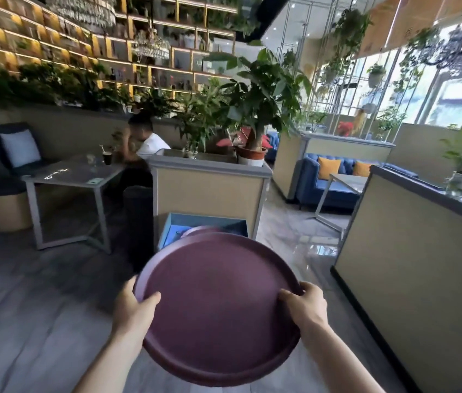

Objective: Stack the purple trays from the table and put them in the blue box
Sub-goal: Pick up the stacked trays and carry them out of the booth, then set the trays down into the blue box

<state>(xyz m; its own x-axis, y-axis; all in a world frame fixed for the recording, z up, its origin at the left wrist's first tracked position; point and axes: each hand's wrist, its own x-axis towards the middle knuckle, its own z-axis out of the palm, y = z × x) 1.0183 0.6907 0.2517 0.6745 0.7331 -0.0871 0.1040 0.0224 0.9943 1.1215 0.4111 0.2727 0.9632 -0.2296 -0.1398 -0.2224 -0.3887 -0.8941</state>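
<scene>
I hold a round purple tray [218, 302] in front of me, tilted toward me, with more purple rims showing beneath its lower edge, so it looks like a stack. My left hand [134, 310] grips its left rim, thumb on the inner face. My right hand [305, 304] grips the right rim the same way. Just beyond the tray's far edge, on the floor against a planter partition, stands the open blue box [173, 226]. A second purple rim [195, 230] shows inside it; the held tray hides most of the box.
A beige planter partition [210, 191] with potted plants stands behind the box. A grey table [73, 177] with a seated person is at the left. Another beige partition [411, 259] runs along the right, with glossy floor between. A blue sofa [329, 177] is further back.
</scene>
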